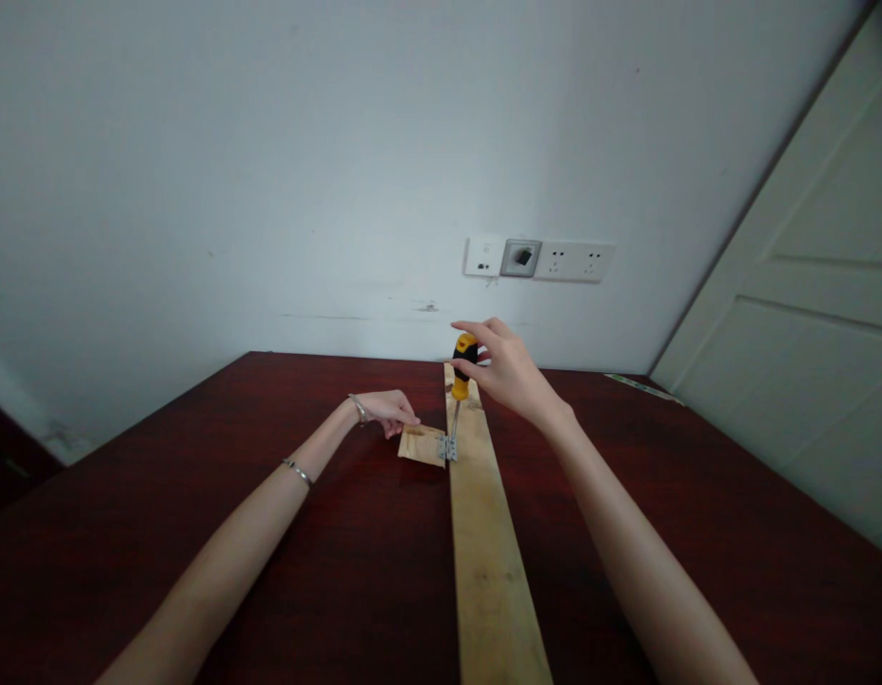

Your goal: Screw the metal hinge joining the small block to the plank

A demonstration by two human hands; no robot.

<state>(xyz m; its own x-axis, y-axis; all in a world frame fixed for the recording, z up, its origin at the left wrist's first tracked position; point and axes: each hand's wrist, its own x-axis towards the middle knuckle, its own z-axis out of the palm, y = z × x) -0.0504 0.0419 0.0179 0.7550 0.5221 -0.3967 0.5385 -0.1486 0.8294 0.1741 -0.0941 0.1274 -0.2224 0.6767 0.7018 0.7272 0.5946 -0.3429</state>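
My right hand (499,362) is closed around the yellow and black handle of a screwdriver (464,362). The screwdriver stands nearly upright, its tip down at a metal hinge (450,448). One leaf of the hinge lies on a long wooden plank (487,542), the other on a small wooden board (421,445) to the plank's left. My left hand (389,409) pinches the far left corner of that small board, fingers closed on it. Any screw under the tip is too small to make out.
Everything rests on a dark red-brown table (341,571) against a white wall (269,171). Sockets and a switch plate (573,262) are set in the wall. A white panelled door (804,314) stands at the right, near a thin pale strip (640,386) on the table's back edge.
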